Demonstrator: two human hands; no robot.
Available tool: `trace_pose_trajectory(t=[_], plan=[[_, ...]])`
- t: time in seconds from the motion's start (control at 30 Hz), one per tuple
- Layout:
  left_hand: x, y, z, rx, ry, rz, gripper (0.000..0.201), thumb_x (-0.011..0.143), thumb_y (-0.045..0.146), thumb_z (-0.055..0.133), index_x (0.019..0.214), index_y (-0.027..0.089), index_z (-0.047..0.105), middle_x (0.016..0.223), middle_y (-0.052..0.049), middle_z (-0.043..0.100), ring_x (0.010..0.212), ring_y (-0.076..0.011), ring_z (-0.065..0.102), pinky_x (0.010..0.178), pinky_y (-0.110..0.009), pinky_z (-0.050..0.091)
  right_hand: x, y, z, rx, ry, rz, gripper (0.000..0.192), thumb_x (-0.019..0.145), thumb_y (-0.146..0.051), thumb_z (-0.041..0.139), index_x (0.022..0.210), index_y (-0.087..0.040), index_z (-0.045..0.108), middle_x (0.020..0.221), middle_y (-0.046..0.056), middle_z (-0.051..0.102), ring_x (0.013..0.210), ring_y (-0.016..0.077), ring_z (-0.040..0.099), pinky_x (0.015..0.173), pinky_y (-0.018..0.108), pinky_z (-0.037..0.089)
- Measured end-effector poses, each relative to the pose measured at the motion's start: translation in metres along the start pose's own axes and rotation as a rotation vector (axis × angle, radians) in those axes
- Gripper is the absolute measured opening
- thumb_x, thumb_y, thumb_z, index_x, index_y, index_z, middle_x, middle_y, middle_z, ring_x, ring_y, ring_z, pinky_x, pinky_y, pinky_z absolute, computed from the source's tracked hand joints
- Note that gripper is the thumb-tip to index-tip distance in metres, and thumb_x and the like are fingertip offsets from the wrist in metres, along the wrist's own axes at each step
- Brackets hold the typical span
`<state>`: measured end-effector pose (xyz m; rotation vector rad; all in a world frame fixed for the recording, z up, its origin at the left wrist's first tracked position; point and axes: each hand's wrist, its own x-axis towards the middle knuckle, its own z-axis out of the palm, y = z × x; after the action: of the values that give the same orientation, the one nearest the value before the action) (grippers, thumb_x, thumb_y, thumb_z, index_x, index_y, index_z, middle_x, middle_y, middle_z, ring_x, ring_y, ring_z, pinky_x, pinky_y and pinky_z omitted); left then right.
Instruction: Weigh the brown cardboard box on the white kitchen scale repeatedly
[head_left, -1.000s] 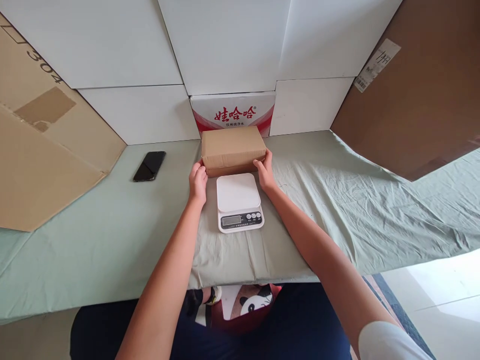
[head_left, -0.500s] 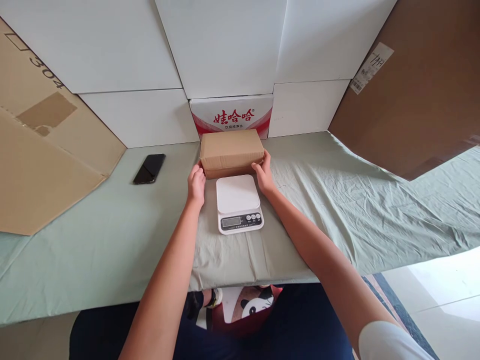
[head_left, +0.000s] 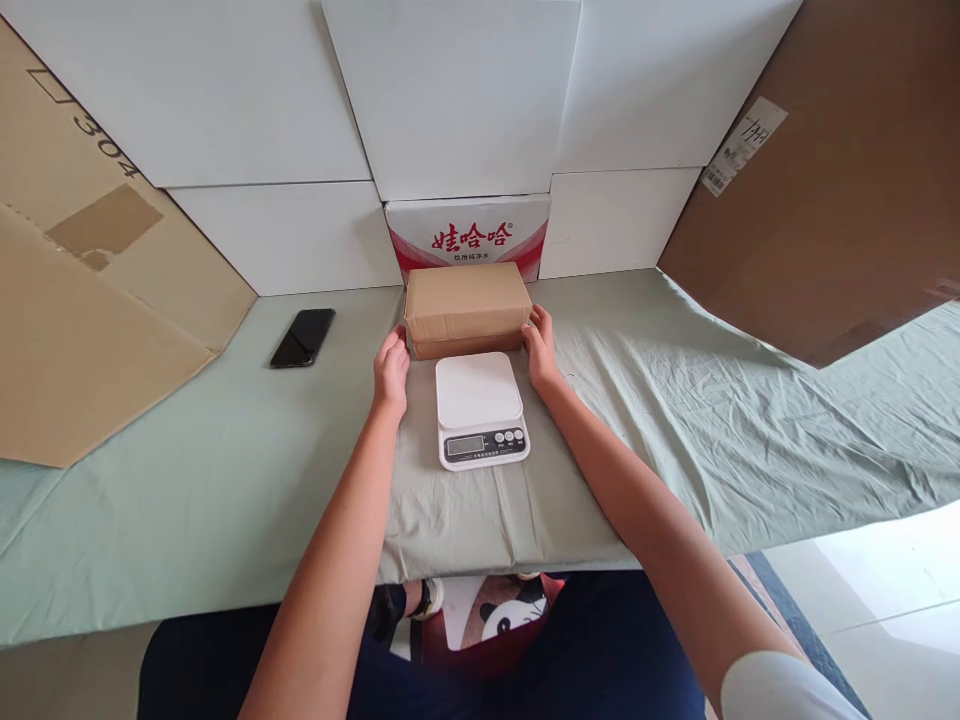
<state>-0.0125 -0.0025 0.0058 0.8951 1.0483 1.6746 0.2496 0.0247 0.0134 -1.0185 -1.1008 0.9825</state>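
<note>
A closed brown cardboard box (head_left: 469, 303) sits on the cloth behind a white kitchen scale (head_left: 480, 392). My left hand (head_left: 391, 370) is beside the box's left end, its fingers loosely bent and not wrapped around it. At the opposite end, my right hand (head_left: 540, 348) has thumb and fingers apart, close to the lower right corner. Whether its fingertips still touch the cardboard is hard to see. The scale has a square white platform, a grey display and several round buttons, and its platform bears nothing.
A black smartphone (head_left: 303, 338) lies left of the hands on the green cloth (head_left: 187, 430). Behind the brown box stands a white-and-red printed carton (head_left: 472, 222) against white panels (head_left: 450, 90). Large cardboard sheets flank the table at left (head_left: 120, 300) and right (head_left: 832, 190).
My right hand has loosened and shifted slightly right, its thumb coming off the box's front. My left hand has eased a little away from the left end. The box stays in place.
</note>
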Motion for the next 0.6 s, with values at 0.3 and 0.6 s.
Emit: trace_pose_trajectory(t=[0.3, 0.6], plan=[[0.0003, 0.0004, -0.0002, 0.026, -0.026, -0.004, 0.053, 0.081, 0.048, 0.070, 0.130, 0.026, 0.069, 0.155, -0.008, 0.059, 0.152, -0.0271, 0.046, 0.127, -0.041, 0.032, 0.0017, 0.0054, -0.0011, 0.009, -0.019, -0.046, 0.053, 0.087, -0.052, 0.057, 0.135, -0.032, 0.045, 0.156, 0.006, 0.050, 0.150, 0.0285, 0.043, 0.127, 0.056, 0.037], [-0.0004, 0.0006, 0.0001, 0.044, -0.060, 0.003, 0.056, 0.082, 0.052, 0.069, 0.132, 0.027, 0.068, 0.155, -0.009, 0.059, 0.151, -0.0278, 0.047, 0.126, -0.042, 0.034, -0.0012, -0.0013, 0.0014, -0.004, -0.018, -0.044, 0.056, 0.085, -0.053, 0.058, 0.133, -0.029, 0.045, 0.156, 0.009, 0.050, 0.148, 0.0284, 0.045, 0.126, 0.056, 0.037]])
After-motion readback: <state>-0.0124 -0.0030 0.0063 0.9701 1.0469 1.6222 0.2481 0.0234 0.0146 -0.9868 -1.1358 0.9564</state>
